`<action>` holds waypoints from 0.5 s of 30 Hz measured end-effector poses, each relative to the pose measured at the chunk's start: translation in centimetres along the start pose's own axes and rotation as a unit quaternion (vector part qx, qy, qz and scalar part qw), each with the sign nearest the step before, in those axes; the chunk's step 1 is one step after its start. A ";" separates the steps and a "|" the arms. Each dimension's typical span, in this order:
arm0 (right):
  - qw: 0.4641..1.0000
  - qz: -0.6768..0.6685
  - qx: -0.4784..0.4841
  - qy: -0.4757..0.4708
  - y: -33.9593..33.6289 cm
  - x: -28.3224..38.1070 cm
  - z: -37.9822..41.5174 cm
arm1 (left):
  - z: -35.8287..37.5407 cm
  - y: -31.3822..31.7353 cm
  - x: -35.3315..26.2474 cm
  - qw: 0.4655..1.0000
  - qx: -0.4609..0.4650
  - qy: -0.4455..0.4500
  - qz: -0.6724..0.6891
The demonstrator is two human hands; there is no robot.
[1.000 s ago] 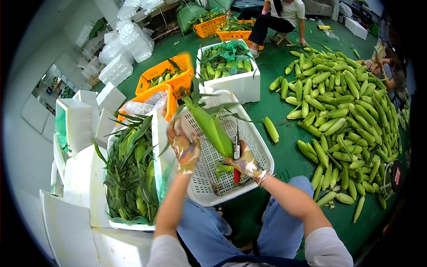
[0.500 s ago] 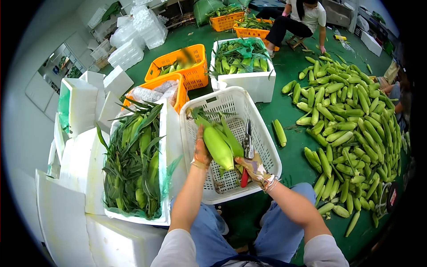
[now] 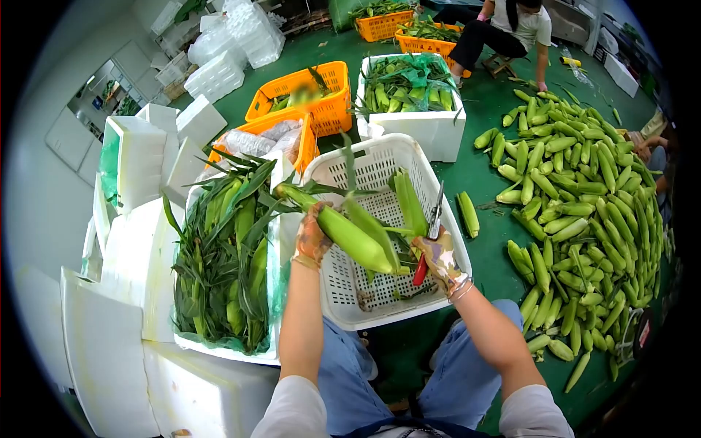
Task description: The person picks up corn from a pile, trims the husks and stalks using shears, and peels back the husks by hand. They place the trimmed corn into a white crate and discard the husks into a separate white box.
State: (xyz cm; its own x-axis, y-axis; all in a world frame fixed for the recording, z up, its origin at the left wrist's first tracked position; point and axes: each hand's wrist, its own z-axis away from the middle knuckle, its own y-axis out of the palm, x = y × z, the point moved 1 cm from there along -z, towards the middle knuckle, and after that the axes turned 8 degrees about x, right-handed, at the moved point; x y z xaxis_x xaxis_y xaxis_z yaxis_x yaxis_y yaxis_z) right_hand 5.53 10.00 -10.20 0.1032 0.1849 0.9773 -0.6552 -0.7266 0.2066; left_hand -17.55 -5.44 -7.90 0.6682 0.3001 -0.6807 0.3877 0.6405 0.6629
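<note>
At the far left of the frame, smooth white foam boxes (image 3: 132, 164) lean together, blocky and sharp-edged. Beside them, left of centre, a long foam box (image 3: 286, 244) lined with crinkled green film holds leafy corn (image 3: 219, 263), its long dark blades tangled over the rim. Above that, an orange crate (image 3: 310, 142) of hard plastic cradles lumpy clear-wrapped bags (image 3: 248, 144). My left hand (image 3: 312, 235), in a camouflage-patterned glove, is wrapped firmly around the corn ear (image 3: 354, 235), a sleek, pale green, tapering shape that slants down to the right across the centre of the frame, over the white basket (image 3: 339, 296) with its slotted plastic walls. A loosened leaf of husk (image 3: 371, 223) curves away along its upper side. Further right, a stiff, ribbed husk piece (image 3: 409, 201) stands with its lower end against my right hand (image 3: 440, 259); whether I pinch it I cannot tell. That hand is clamped on a tool (image 3: 436, 219) with a slim metal head and a glossy red handle. Right of the basket, a single ear (image 3: 467, 214) lies on the smooth green floor (image 3: 485, 270), and a heap of plump, satiny, peeled-down ears (image 3: 584, 226) fills the right side.
</note>
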 end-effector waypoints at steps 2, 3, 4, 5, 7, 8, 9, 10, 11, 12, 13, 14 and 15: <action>0.979 0.192 -0.020 0.061 -1.2 -0.8 -0.9 | -1.0 -2.7 -0.3 0.994 -0.020 0.048 -0.100; 0.919 0.374 -0.042 0.115 -1.9 -1.4 -1.4 | -0.6 -2.0 -0.6 0.994 -0.021 0.048 -0.100; 0.878 0.463 -0.005 0.124 -2.5 -2.5 -1.7 | -0.3 -1.3 -0.9 0.980 -0.051 0.063 -0.180; 0.878 0.464 -0.005 0.122 -2.2 -2.6 -1.1 | 0.1 -0.5 -1.1 0.960 -0.080 0.078 -0.258; 0.796 0.603 0.018 0.047 -0.8 -1.4 0.4 | -0.1 0.3 -0.2 0.921 -0.093 0.098 -0.366; 0.821 0.566 0.073 0.014 -0.3 0.1 1.1 | 0.8 2.2 -0.3 0.898 -0.083 0.084 -0.425; 0.836 0.531 0.135 0.029 0.4 1.6 1.6 | 1.8 3.9 -0.3 0.871 -0.071 0.067 -0.482; 0.847 0.511 0.150 -0.006 0.7 2.6 2.0 | 1.3 3.5 0.4 0.871 -0.065 0.062 -0.482; 0.857 0.488 0.163 -0.039 0.7 3.1 2.4 | 1.1 3.4 1.2 0.848 -0.028 0.032 -0.528; 0.868 0.458 0.190 -0.038 0.4 3.3 2.3 | 0.9 3.3 2.0 0.820 0.010 0.001 -0.573; 0.871 0.455 0.184 -0.030 -0.2 3.3 2.0 | 0.9 3.0 2.7 0.817 0.016 -0.007 -0.576; 0.871 0.440 0.215 -0.028 -0.9 3.0 1.7 | 1.9 4.1 2.7 0.835 0.064 -0.051 -0.544; 0.871 0.425 0.246 -0.028 -1.5 2.7 1.6 | 2.2 4.5 3.0 0.842 0.088 -0.074 -0.526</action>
State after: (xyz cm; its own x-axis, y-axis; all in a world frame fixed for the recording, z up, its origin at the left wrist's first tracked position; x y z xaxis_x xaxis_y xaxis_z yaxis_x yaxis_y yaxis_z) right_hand 7.96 10.51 -7.76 -0.2182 -0.5806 0.7844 -0.1140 -0.7831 -0.6114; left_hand -12.36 -3.21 -6.29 -0.0380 -0.4680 -0.8829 0.8947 0.3775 -0.2386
